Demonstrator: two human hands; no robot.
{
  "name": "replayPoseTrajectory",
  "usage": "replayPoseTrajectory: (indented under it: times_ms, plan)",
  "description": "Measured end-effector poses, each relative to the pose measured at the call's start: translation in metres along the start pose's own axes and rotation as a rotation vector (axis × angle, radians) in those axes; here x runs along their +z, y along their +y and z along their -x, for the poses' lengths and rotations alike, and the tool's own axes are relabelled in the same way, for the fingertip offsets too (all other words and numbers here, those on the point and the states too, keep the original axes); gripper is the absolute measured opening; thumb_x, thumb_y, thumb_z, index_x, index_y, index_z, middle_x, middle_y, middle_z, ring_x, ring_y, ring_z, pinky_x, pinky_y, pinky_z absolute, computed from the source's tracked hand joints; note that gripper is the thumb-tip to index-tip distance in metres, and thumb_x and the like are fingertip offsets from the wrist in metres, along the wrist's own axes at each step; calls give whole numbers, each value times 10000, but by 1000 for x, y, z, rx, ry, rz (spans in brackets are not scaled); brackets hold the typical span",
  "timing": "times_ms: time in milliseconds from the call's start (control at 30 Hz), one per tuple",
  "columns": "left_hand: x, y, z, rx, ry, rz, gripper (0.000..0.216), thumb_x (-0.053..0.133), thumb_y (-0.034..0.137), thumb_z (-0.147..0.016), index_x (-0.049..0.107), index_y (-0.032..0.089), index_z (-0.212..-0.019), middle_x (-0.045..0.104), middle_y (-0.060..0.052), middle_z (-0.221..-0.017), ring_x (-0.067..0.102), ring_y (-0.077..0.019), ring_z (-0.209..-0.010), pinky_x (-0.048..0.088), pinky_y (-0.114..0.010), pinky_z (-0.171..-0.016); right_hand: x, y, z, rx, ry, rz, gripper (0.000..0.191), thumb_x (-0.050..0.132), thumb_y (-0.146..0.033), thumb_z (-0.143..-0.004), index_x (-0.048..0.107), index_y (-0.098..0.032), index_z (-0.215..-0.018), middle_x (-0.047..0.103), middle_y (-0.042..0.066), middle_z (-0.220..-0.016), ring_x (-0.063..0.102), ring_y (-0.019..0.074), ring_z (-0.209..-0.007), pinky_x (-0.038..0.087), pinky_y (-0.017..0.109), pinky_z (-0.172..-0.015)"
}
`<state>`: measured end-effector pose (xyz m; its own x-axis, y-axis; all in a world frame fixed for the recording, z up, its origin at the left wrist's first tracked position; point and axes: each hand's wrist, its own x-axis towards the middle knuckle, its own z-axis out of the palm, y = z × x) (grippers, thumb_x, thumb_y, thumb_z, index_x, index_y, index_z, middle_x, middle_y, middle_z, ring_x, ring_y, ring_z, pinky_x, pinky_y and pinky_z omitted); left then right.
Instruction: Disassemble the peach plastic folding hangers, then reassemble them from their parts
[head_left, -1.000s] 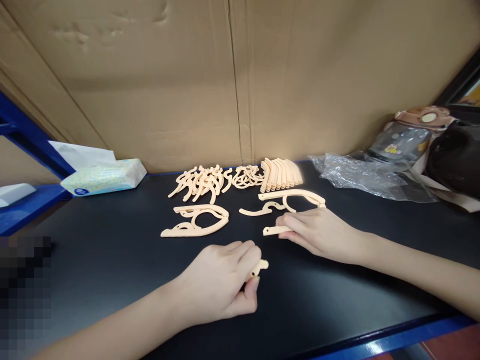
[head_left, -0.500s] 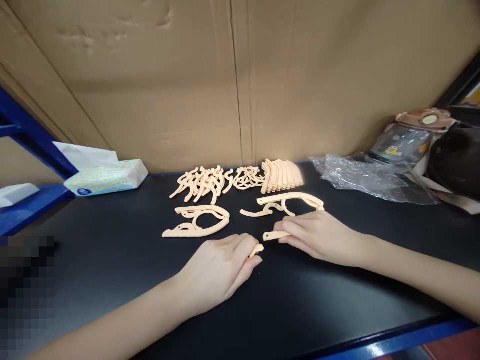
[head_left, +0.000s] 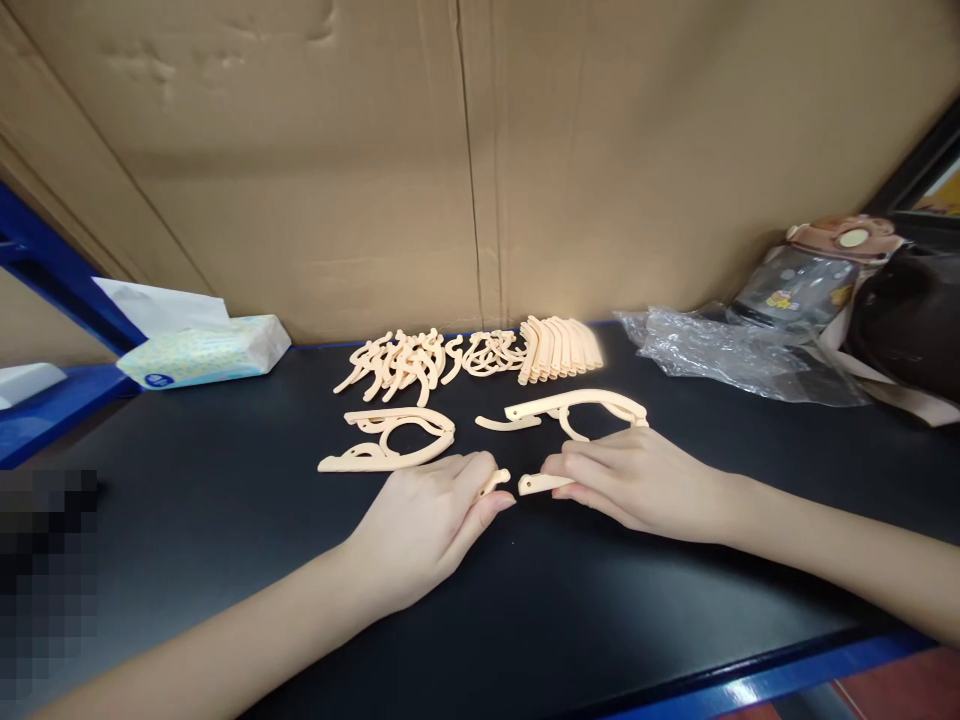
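Your left grip [head_left: 431, 530] pinches a small piece [head_left: 493, 484] between thumb and fingers, and your right grip [head_left: 637, 485] pinches the holed arm [head_left: 536, 485], whose free end points at the small piece, near but apart. Only a little of the small piece shows beyond your left grip, so it could slip or turn if your thumb presses unevenly. A sideways push on the holed arm could also strain it, I think.

Counting: one piece in each grip; one V-shaped frame [head_left: 405, 462] just beyond the left grip; one upper arm [head_left: 577, 401] and one curved piece [head_left: 510, 424] beyond the right grip. Farther on the desk [head_left: 225, 490] there are two piles, curved parts [head_left: 409, 365] and ring parts [head_left: 495, 355], and one row of long arms [head_left: 559, 350]; their overlap prevents exact counting.
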<state>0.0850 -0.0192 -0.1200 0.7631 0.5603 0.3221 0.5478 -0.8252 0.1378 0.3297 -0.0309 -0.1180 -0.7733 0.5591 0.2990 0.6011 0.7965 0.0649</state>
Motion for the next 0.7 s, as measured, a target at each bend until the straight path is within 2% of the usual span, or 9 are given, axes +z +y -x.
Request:
replayPoseTrajectory:
  times_ms: [267, 500, 700]
  plan:
    - [-2, 4, -2, 26, -89, 26, 365, 239, 462, -973, 329, 209, -727, 496, 45, -596, 478, -117, -478, 294, -221, -454, -2, -7, -3, -72, 44, -1, 265, 302, -285, -991, 544, -178, -1003, 581, -19, -732, 489, 95, -529, 337, 232, -522]
    - [-2, 4, -3, 21, -129, 40, 295, 283, 397, -979, 327, 212, -754, 519, 40, -621, 501, -132, -491, 294, -224, -461, 2, -9, -3, -89, 131, 49, 216, 350, -267, -980, 546, -181, -1007, 566, -26, -703, 452, 100, -513, 313, 234, -516]
    - [-1, 5, -2, 65, -138, -29, 284, 272, 365, -985, 346, 208, -760, 536, 39, -607, 518, -134, -472, 274, -234, -443, 3, -11, -3, -85, 155, 76, 266, 331, -266, -985, 582, -182, -966, 562, -29, -664, 446, 91, -493, 300, 238, -500]
